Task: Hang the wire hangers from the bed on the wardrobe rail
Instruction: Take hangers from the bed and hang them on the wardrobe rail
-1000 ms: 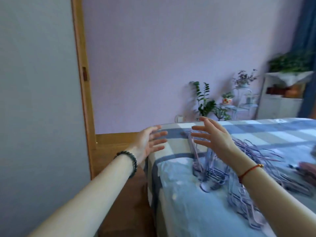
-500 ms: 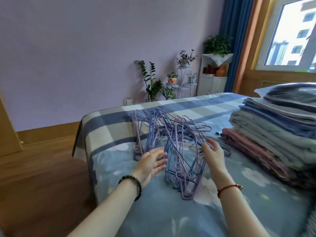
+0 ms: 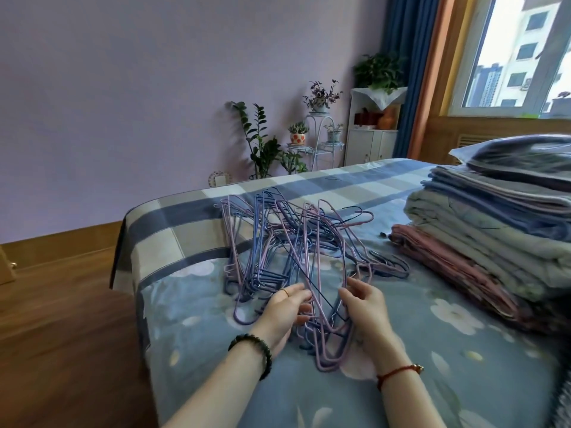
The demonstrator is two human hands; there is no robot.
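A tangled pile of pink, purple and blue wire hangers [image 3: 290,251] lies on the bed [image 3: 191,304], which has a blue floral and checked cover. My left hand [image 3: 285,313] rests on the near left side of the pile, fingers curled among the wires. My right hand [image 3: 364,307] is on the near right side, fingers closing around several hangers. The hangers between my hands stand slightly lifted off the cover. No wardrobe rail is in view.
A tall stack of folded bedding [image 3: 494,233] fills the bed's right side. Potted plants on a white stand [image 3: 318,131] and a white cabinet [image 3: 370,143] line the far wall. A wooden floor [image 3: 61,319] lies left of the bed. At the upper right is a window [image 3: 519,54].
The view swung from the wardrobe side toward the bed. Both hands came down onto the hanger pile and closed in on its near end.
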